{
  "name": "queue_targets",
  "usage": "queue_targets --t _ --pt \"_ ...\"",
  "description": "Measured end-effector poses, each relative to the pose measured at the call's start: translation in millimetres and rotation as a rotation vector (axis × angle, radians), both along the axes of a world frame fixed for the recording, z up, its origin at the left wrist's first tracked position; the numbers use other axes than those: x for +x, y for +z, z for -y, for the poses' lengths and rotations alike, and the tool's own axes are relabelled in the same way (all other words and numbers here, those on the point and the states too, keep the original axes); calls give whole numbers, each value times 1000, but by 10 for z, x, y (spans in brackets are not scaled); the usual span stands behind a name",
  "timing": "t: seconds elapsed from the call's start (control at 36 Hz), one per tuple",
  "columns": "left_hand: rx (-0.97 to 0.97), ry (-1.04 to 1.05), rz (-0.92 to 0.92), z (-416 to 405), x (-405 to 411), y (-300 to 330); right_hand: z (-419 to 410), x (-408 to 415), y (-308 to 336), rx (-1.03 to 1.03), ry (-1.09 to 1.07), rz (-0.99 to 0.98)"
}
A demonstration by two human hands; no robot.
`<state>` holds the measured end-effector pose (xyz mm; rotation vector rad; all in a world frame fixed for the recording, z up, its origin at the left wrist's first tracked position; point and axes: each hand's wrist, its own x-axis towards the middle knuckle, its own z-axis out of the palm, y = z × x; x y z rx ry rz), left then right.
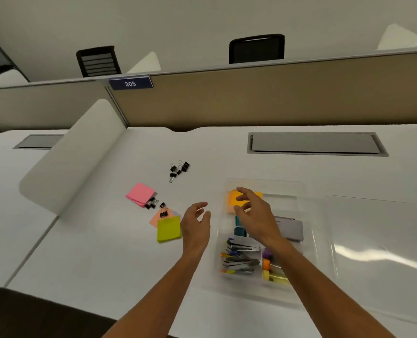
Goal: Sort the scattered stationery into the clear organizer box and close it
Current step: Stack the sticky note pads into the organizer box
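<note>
The clear organizer box [307, 191] lies open on the white desk, its clear lid [378, 235] flat beside it on the right. Inside are orange sticky notes [232, 200], staplers [241, 254], teal items [239, 228], a grey pad [291, 229] and coloured highlighters [268, 267]. My right hand [253, 211] hovers over the orange notes with loose fingers, holding nothing. My left hand [196, 223] is open just left of the box, beside the lime sticky pad [168, 229]. A salmon pad [157, 217], a pink pad [140, 193] and black binder clips [162, 209] lie left of it.
More black binder clips [178, 168] lie farther back on the desk. A grey cable hatch [314, 143] sits at the rear right. A white side divider [71, 154] stands on the left, a beige partition [263, 98] at the back. The desk's front edge runs near my forearms.
</note>
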<state>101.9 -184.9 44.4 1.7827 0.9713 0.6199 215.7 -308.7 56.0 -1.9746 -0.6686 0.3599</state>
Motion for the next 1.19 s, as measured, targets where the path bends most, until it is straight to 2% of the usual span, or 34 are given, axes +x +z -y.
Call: queue_targets --t 0.25,0.56,0.78,1.0,1.08,1.19 --pt "-72 160 54 -705 -485 -50 -593 -474 -19 -62 180 68" --pt "-102 249 34 -1861 -872 -172 -1335 -886 -200 -352 324 102" --pt "-119 167 -13 -2308 -879 -357 -1810 -1060 -287 -631 351 179" --pt "-117 56 -202 -2838 -746 -562 -2052 -1127 -416 -826 310 234" --pt "-66 54 -289 -3038 -655 -555 -2089 -1143 -440 -851 306 225" --pt "1 -83 -443 -3231 -516 -533 -2113 -1157 -462 -863 314 227"
